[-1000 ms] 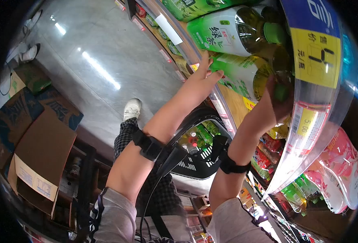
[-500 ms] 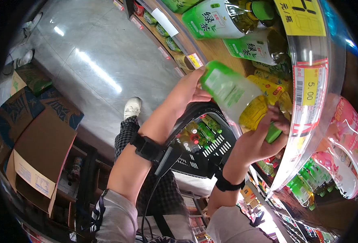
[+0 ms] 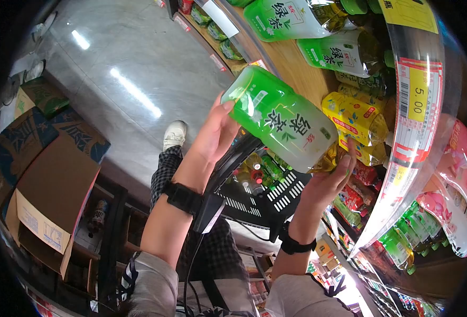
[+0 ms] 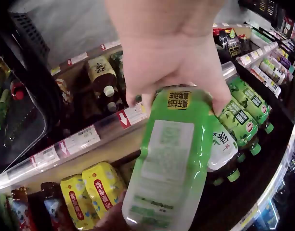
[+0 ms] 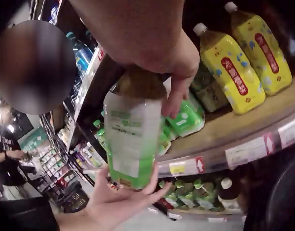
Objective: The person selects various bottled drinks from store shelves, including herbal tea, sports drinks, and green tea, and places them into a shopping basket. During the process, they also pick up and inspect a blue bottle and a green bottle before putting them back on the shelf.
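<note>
A large green tea bottle (image 3: 281, 119), with a green and white label and amber tea at its neck end, is held tilted between both hands in front of the shelf. My left hand (image 3: 215, 129) holds its green base, thumb on one side and fingers on the other, as the left wrist view also shows. My right hand (image 3: 322, 187) grips the neck end, and the cap is hidden by it. Below the bottle in the head view is a black shopping basket (image 3: 286, 198) with several bottles inside.
More green tea bottles (image 3: 339, 53) lie on the wooden shelf (image 3: 291, 66), beside yellow drink bottles (image 3: 352, 119). A clear price strip (image 3: 416, 105) runs along a shelf edge at the right. Open cardboard boxes (image 3: 59, 174) stand at the left. Another person (image 5: 12, 163) shows in the right wrist view.
The bottle has come off the shelf, away from the others, and turned so its front label shows. Both hands moved back with it, the left one now at its base.
</note>
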Motion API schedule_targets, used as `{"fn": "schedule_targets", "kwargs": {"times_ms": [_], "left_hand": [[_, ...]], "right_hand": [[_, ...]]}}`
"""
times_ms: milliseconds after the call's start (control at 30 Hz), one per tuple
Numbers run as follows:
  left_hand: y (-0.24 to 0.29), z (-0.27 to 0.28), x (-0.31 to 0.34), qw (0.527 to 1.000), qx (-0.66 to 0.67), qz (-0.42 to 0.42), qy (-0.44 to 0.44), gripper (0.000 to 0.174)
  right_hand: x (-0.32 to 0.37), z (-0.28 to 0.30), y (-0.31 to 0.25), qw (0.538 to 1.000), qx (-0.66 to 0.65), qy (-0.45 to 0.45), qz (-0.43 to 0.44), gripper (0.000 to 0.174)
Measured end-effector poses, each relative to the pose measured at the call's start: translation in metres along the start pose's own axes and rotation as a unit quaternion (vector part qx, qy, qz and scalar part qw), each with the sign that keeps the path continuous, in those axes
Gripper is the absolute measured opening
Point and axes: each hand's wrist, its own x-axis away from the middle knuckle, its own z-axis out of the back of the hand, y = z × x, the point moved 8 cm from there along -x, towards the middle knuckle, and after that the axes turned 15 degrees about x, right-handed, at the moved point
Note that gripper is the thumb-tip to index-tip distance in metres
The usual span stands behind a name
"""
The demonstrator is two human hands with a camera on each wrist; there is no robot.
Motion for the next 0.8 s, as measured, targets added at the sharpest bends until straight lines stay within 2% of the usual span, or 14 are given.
{"fn": "schedule_targets", "kwargs": {"times_ms": [67, 133, 167, 200, 300, 333, 433, 567, 600, 633, 667, 733, 800], "left_hand": [[0.006, -0.005, 0.001, 0.999, 0.02, -0.019, -0.029, 0.038], [0.008, -0.023, -0.002, 0.995, -0.019, -0.013, -0.097, 0.041], [0.009, -0.031, -0.003, 0.991, -0.037, -0.012, -0.131, 0.042], [0.006, -0.036, -0.007, 0.989, -0.061, 0.02, -0.13, 0.048], [-0.008, -0.047, -0.023, 0.966, -0.243, 0.057, -0.072, 0.053], [-0.013, -0.047, -0.03, 0.945, -0.307, 0.034, -0.106, 0.06], [-0.038, -0.045, -0.034, 0.926, -0.356, 0.108, -0.061, 0.064], [-0.051, -0.074, -0.022, 0.842, -0.536, 0.005, -0.063, 0.067], [-0.057, -0.075, -0.019, 0.808, -0.583, 0.012, -0.081, 0.067], [-0.063, -0.075, -0.021, 0.81, -0.578, -0.017, -0.1, 0.068], [-0.069, -0.072, -0.023, 0.81, -0.572, -0.047, -0.119, 0.07], [-0.071, -0.07, -0.029, 0.825, -0.548, -0.056, -0.128, 0.074], [-0.068, -0.061, -0.038, 0.853, -0.509, -0.017, -0.109, 0.076]], "right_hand": [[-0.001, 0.006, 0.034, 0.99, -0.021, -0.079, -0.111, 0.041], [-0.002, 0.017, 0.039, 0.989, 0.025, -0.052, -0.134, 0.034], [-0.002, 0.023, 0.04, 0.988, -0.017, -0.042, -0.149, 0.032], [-0.002, 0.027, 0.039, 0.984, -0.058, -0.03, -0.163, 0.031], [0.009, 0.036, 0.004, 0.999, -0.017, 0.015, -0.027, 0.028], [0.012, 0.041, -0.001, 0.998, 0.014, 0.059, -0.014, 0.024], [0.018, 0.041, -0.032, 0.98, 0.122, 0.125, 0.094, 0.02], [0.001, 0.027, -0.04, 0.965, 0.179, 0.157, 0.113, 0.022], [-0.005, 0.02, -0.044, 0.968, 0.172, 0.149, 0.103, 0.022], [-0.012, 0.015, -0.047, 0.972, 0.166, 0.142, 0.092, 0.023], [-0.018, 0.008, -0.055, 0.955, 0.222, 0.139, 0.136, 0.024], [-0.031, -0.007, -0.069, 0.908, 0.331, 0.128, 0.222, 0.027], [-0.043, -0.017, -0.075, 0.895, 0.35, 0.125, 0.246, 0.027]]}}
